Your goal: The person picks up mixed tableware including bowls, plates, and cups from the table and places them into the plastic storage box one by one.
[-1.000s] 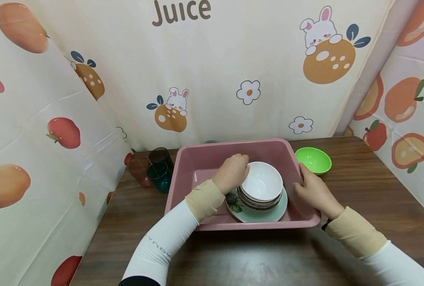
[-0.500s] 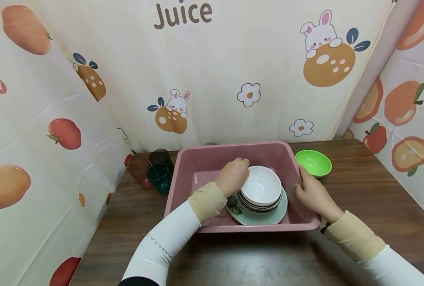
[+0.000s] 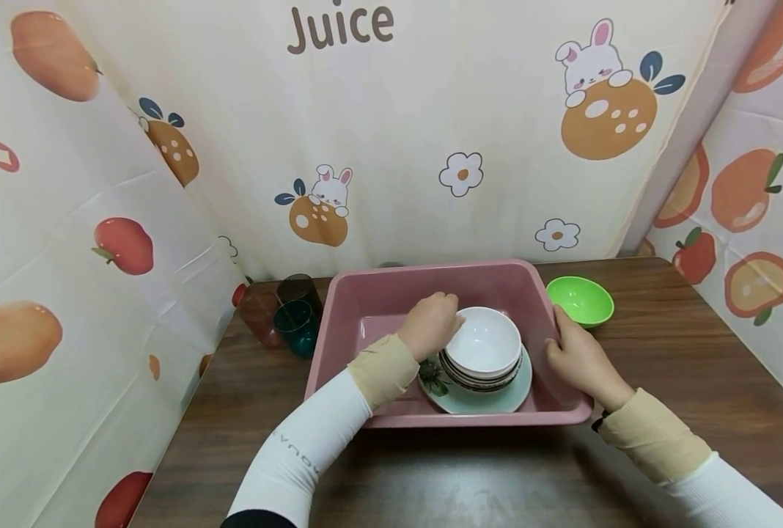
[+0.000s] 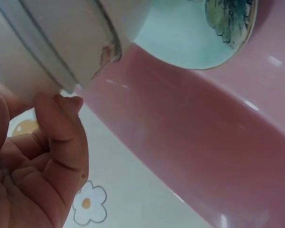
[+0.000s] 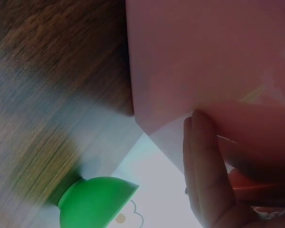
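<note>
My left hand [image 3: 429, 327] pinches the left rim of a white bowl [image 3: 485, 339], the top one of a stack of bowls. Below it show the darker rims of more bowls [image 3: 480, 383]. The stack stands on a pale green plate [image 3: 457, 400] with a leafy print, inside a pink basin [image 3: 375, 290]. In the left wrist view, curled fingers [image 4: 61, 137] meet the bowl's edge. At the basin's right side my right hand [image 3: 583, 354] grips the wall, thumb inside; in the right wrist view, fingers [image 5: 206, 166] lie along the pink outer side.
A bright green bowl [image 3: 581, 301] stands just right of the basin, close to my right hand. Left of the basin are a teal cup [image 3: 297, 328], a dark cup [image 3: 299, 290] and a reddish clear vessel [image 3: 259, 319]. Printed curtains border the wooden table [image 3: 682, 352].
</note>
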The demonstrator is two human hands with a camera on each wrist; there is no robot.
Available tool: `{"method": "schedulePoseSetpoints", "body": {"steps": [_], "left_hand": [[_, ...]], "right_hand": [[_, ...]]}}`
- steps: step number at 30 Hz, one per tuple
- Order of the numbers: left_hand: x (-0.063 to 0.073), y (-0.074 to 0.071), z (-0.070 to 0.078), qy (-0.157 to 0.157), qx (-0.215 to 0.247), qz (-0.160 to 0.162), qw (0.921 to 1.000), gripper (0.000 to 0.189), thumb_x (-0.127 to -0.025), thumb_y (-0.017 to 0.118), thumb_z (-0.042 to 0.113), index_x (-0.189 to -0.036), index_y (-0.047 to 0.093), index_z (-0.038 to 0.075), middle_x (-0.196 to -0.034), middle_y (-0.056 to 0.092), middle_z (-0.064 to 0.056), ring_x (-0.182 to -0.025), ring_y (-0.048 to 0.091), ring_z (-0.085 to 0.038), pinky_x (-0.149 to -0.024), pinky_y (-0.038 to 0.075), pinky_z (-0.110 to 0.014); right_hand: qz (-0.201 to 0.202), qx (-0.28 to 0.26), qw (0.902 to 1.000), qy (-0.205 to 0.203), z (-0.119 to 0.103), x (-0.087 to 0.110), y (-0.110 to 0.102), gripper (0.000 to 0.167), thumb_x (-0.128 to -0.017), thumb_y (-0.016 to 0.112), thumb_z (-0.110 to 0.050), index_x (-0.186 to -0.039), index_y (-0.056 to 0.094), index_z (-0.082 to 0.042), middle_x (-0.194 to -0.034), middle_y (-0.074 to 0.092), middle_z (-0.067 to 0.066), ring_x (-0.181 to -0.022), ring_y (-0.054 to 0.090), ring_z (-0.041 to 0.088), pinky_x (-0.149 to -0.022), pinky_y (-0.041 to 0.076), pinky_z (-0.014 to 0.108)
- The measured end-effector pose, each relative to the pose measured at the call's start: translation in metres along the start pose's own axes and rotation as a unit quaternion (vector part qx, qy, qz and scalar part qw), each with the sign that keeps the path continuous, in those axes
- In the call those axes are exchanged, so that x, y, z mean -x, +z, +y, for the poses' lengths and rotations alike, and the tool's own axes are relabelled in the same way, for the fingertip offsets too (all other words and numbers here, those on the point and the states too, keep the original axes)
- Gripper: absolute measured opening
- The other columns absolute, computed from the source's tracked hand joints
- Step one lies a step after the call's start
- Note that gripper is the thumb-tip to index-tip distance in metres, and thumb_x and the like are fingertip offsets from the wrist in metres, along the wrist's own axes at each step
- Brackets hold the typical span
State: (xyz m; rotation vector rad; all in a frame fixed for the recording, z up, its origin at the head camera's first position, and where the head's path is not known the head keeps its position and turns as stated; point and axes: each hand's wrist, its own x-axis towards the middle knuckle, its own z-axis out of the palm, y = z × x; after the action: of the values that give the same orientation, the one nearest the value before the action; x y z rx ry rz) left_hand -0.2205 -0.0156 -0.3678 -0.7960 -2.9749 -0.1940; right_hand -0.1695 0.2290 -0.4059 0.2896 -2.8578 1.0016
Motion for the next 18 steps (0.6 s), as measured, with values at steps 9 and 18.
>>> {"method": "schedulePoseSetpoints", "body": {"steps": [9,18], "left_hand": [[0.014,-0.025,-0.012,-0.029,0.126,0.017,0.9914,0.026,-0.097,0.061,0.029,-0.080,0.059,0.010,-0.077,0.058,-0.002,-0.073,0.055,-0.016,-0.067,0.047,-0.028],[0.051,-0.071,-0.044,-0.049,0.232,0.075,0.9686,0.017,-0.096,0.063,0.030,-0.091,0.067,0.014,-0.076,0.060,0.002,-0.066,0.054,-0.014,-0.061,0.046,-0.028]], "right_hand": [[0.005,-0.002,1.0000,0.000,0.001,0.002,0.001,0.060,-0.088,0.049,0.003,-0.143,0.028,0.017,-0.119,0.055,0.039,-0.104,0.058,0.047,-0.085,0.047,0.061],[0.000,-0.001,1.0000,0.007,0.000,0.004,0.002,0.063,-0.089,0.048,0.003,-0.145,0.024,0.017,-0.125,0.052,0.042,-0.110,0.056,0.050,-0.088,0.046,0.063]]}}
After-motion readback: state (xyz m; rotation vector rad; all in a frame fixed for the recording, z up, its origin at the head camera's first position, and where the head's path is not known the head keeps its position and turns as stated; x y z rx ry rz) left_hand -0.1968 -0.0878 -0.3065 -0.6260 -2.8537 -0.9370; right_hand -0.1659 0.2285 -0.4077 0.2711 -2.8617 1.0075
